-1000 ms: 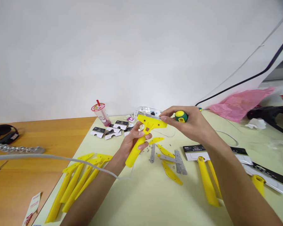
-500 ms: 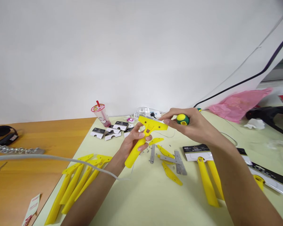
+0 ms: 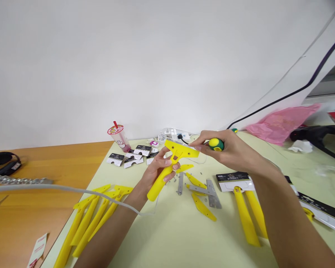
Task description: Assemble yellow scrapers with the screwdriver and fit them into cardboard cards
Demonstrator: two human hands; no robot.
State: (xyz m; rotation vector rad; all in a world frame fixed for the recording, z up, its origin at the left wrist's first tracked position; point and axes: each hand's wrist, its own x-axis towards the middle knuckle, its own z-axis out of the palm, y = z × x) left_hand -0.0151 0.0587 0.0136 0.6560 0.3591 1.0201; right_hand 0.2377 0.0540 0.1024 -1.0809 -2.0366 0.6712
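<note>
My left hand is closed round the handle of a yellow scraper, whose wide head points up and away. Two small dark screw spots show on the head. In my right hand lies a screwdriver with a green and yellow handle; its shaft is hidden. The thumb and forefinger of that hand touch the right end of the scraper head. Below on the table lie loose yellow head plates, metal blades and several small screws.
Several yellow scrapers lie at left, and yellow handles with black-and-white cards at right. A drink cup stands by more cards. A pale cable crosses the left foreground. A pink bag lies at back right.
The screwdriver handle has tilted slightly in my right hand. Both hands stay at the scraper, and the view has shifted a little.
</note>
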